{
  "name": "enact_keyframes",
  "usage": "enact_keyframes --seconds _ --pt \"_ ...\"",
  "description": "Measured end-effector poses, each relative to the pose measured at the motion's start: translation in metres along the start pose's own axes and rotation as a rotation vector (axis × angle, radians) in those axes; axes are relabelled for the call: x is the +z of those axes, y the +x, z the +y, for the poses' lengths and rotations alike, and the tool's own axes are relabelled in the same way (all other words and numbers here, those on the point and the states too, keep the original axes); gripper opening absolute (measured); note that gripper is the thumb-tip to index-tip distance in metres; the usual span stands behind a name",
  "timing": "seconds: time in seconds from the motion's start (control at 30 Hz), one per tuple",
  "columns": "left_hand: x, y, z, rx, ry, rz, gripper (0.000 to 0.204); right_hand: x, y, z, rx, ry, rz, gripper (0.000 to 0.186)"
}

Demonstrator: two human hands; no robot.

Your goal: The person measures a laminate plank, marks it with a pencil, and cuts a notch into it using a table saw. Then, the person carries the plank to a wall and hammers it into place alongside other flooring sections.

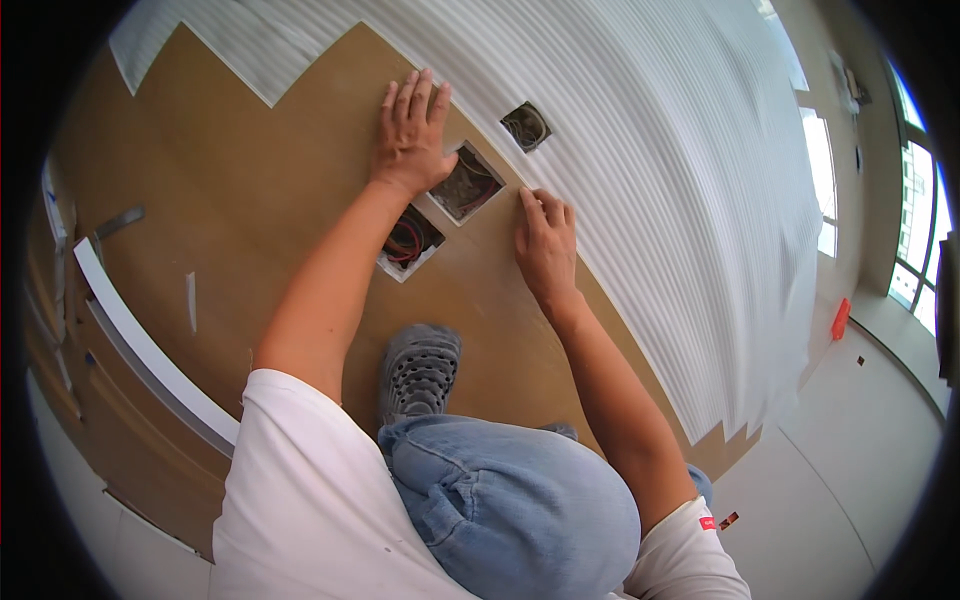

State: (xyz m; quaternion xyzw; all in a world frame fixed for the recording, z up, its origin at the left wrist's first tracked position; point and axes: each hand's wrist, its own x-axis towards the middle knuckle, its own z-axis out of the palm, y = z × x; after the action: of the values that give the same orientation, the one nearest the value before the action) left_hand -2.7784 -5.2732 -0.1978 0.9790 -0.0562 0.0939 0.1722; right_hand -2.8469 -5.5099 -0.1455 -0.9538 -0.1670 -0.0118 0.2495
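Observation:
My left hand lies flat on a brown board, its fingers stretched toward the edge of a white ribbed sheet. Beside its thumb is a square cutout with wires inside. A second cutout with red wires opens below my left wrist. Over the seam between board and sheet, my right hand has its thumb and forefinger pinched together and the other fingers curled. Whatever it pinches, if anything, is too small to tell. Another wire-filled hole is cut through the ribbed sheet.
My grey clog rests on the board close to the cutouts. On the left lie a long white strip, a small white sliver and a grey flat piece. Toward the right are a red object, pale floor and windows.

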Motion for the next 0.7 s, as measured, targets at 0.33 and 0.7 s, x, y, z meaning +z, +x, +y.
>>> enact_keyframes --seconds 0.33,0.7 --pt "-0.002 -0.001 -0.001 0.044 -0.017 0.048 0.098 0.001 0.020 -0.004 -0.091 -0.044 -0.014 0.035" --pt "-0.001 0.001 -0.005 0.056 0.011 0.030 0.089 0.032 0.076 -0.017 0.102 -0.195 -0.159 0.032"
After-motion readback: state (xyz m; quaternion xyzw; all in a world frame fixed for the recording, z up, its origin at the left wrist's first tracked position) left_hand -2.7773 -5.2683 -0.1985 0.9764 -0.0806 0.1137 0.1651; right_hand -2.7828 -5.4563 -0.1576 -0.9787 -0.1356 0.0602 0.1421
